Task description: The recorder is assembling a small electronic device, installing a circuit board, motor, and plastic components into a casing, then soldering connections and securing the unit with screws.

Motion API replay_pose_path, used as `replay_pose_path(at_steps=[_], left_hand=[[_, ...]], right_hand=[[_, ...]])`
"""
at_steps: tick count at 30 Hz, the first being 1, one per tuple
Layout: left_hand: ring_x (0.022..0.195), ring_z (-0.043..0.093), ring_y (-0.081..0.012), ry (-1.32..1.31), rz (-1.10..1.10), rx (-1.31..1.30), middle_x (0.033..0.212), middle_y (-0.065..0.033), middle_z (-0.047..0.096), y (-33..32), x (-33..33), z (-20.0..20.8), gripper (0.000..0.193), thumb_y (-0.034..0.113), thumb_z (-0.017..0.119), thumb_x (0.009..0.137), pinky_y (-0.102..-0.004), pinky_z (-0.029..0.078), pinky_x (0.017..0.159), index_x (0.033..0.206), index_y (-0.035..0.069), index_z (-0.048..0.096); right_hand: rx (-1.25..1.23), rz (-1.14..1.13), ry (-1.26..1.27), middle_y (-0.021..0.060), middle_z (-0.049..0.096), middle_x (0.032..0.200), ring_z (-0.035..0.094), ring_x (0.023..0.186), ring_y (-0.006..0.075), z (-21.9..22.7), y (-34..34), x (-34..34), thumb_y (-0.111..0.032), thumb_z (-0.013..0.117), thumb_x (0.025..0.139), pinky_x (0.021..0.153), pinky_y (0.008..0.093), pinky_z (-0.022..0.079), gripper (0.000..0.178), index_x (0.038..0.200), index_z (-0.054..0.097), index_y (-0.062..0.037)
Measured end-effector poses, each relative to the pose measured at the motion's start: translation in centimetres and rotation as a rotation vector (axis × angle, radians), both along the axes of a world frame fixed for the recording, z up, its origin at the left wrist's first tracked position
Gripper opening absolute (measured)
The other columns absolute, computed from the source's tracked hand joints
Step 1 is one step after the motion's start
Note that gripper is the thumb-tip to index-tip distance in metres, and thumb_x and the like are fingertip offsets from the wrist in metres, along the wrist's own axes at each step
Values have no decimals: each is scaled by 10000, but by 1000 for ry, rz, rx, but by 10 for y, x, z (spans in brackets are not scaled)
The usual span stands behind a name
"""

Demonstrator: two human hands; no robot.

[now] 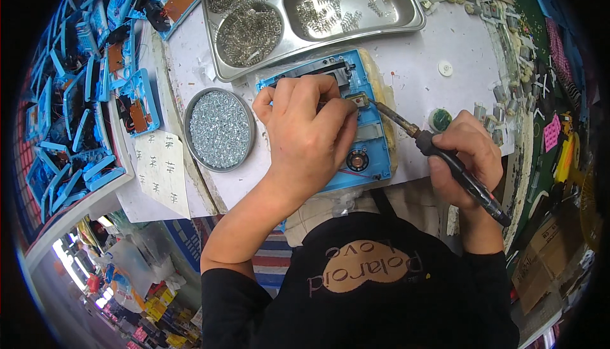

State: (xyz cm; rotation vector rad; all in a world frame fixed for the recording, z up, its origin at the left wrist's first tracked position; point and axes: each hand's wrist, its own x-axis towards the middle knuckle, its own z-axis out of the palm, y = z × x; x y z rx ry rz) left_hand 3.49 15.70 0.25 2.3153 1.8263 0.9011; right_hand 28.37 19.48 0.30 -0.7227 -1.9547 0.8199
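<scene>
Two hands at work over a white desk (438,37), wide and pale, bending away at the rim. Piled high at the far left, a heap of blue plastic shells (76,95), some showing brown boards inside. Up top, a steel tray (419,21) with compartments: small metal springs heaped in the round well, more scattered in the long one. Below and left of that, a round tin of silvery screws (219,128), filled to the brim, just beside a paper slip with handwritten marks (159,171). Centre of the desk, flat on a yellowish pad: a blue plastic case (372,152), open side up, a small round speaker near its lower right corner. Pressing down across it, the left hand (305,133), fingers curled and bunched at the upper middle of the case, pinching something too small to make out. Right of the case, the right hand (467,158), closed in a pen-like grip round the black handle of a soldering iron (445,155). Iron angled up and left, tip touching the case right by the left fingertips. Along the right edge of the desk, a scatter of small grey parts (492,117), and one white disc (445,68) lying alone.
</scene>
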Motion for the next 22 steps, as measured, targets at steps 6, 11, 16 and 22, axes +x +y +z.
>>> replay_pose_path(at_steps=[6, 11, 16, 22], left_hand=[[921, 530, -222, -31, -11, -4, 978, -14, 591, 3, 4, -1, 152, 111, 796, 687, -417, 281, 845, 808, 112, 704], [934, 545, -227, 23, -2, -41, 974, -13, 596, 2, 3, 5, 200, 100, 822, 679, -398, 325, 863, 855, 147, 740], [942, 543, -222, 18, 1, -39, 979, -13, 597, 2, 3, 4, 206, 105, 825, 679, -397, 320, 874, 862, 154, 743], [955, 543, -220, 35, -6, -44, 998, -12, 597, 0, 2, 3, 215, 116, 825, 692, -395, 318, 888, 888, 157, 748]], right_hand=[[-1, 7, -17, 73, 598, 711, 533, 601, 212, 2, 0, 3, -32, 783, 755, 545, 312, 413, 253, 979, 672, 1], [-14, 23, -22, 67, 585, 692, 523, 596, 210, 3, -1, 3, -31, 778, 753, 535, 318, 402, 254, 983, 673, -9], [-30, 30, -36, 64, 575, 684, 518, 590, 206, 4, -1, 2, -34, 780, 750, 526, 319, 395, 253, 979, 672, -16], [-29, 25, -46, 59, 570, 683, 517, 586, 207, 4, -1, 0, -42, 779, 757, 525, 319, 396, 246, 977, 671, -20]])
